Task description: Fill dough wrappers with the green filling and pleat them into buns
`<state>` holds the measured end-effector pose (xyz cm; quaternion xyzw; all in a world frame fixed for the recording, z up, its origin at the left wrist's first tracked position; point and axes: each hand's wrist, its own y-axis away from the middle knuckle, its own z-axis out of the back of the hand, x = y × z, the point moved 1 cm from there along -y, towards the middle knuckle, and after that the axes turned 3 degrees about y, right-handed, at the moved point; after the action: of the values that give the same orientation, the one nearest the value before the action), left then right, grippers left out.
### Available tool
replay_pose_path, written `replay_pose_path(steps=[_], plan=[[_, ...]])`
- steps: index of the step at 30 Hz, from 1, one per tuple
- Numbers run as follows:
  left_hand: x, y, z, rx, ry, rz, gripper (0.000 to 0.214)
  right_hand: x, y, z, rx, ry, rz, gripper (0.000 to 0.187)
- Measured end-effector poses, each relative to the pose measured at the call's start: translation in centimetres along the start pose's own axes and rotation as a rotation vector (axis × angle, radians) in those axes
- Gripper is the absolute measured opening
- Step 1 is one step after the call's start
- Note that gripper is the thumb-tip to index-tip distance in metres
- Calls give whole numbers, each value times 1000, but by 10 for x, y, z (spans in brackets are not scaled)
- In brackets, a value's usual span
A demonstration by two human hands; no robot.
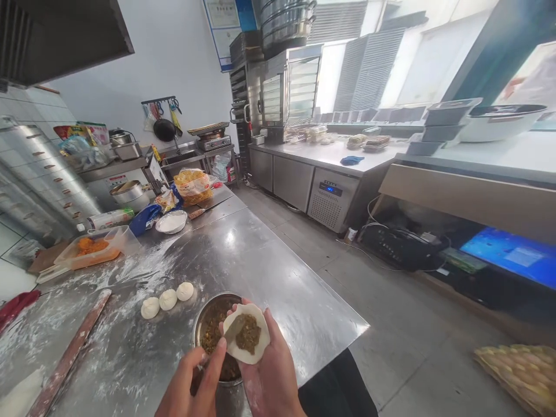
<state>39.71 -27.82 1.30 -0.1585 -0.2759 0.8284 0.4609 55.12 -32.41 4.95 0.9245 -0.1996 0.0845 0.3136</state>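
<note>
Just one filled wrapper (252,358) (dough, probably)

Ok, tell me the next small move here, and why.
Probably draw the flat spatula in the left hand away and start pleating the dough wrapper: filling already mounds at its centre, its rim is bare, and the right hand cradles it.

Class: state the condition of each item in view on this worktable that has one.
Left hand: holding a spatula against the filling.
Right hand: cupping an open dough wrapper.
Steel bowl: partly filled.
Dough balls: three, in a row.
Rolling pin: lying on the floured table.
</note>
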Motion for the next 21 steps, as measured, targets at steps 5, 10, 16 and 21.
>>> replay_pose_path(steps=[5, 10, 16, 21], plan=[[11, -6, 6, 56, 51, -90, 66, 1, 2, 5, -15, 62, 3, 45], [11, -15, 19, 90, 0, -198, 67, 2, 2, 4, 22, 66, -11, 45], [39, -14, 25, 222, 43, -56, 57, 38, 8, 11, -53, 102, -37, 40], [59, -36, 21, 715, -180, 162, 44, 78, 9, 28, -170, 73, 59, 36]])
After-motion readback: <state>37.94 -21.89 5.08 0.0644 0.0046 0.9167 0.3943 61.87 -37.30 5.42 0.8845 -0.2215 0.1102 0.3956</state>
